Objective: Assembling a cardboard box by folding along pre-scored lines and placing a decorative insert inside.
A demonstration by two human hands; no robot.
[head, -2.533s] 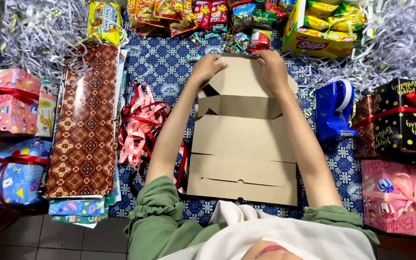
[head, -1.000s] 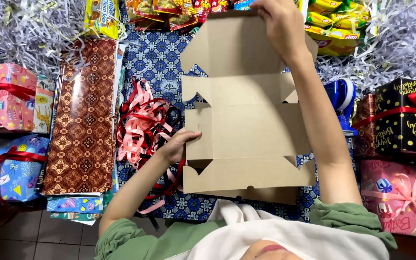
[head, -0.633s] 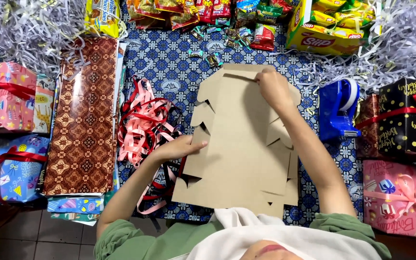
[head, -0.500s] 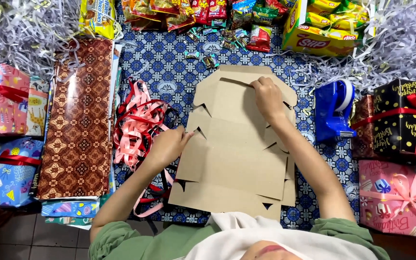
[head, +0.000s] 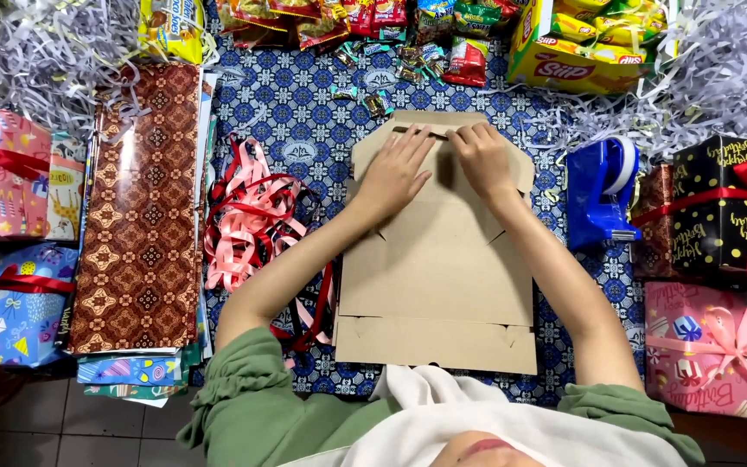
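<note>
Here, both hands — left hand (head: 393,173), right hand (head: 480,156) — are pressing open fingers flat on the far flaps of a flat cardboard box blank (head: 438,277) lying on the blue patterned cloth (head: 296,104) — folding seemingly just begun, walls unraised.

A flat brown cardboard box blank (head: 439,268) lies mid-cloth on the blue patterned floor cloth (head: 304,95); tangled red and pink ribbons (head: 248,229) lie left of it, a blue tape dispenser (head: 596,195) right, snack packets (head: 365,22) along the far edge.
</note>
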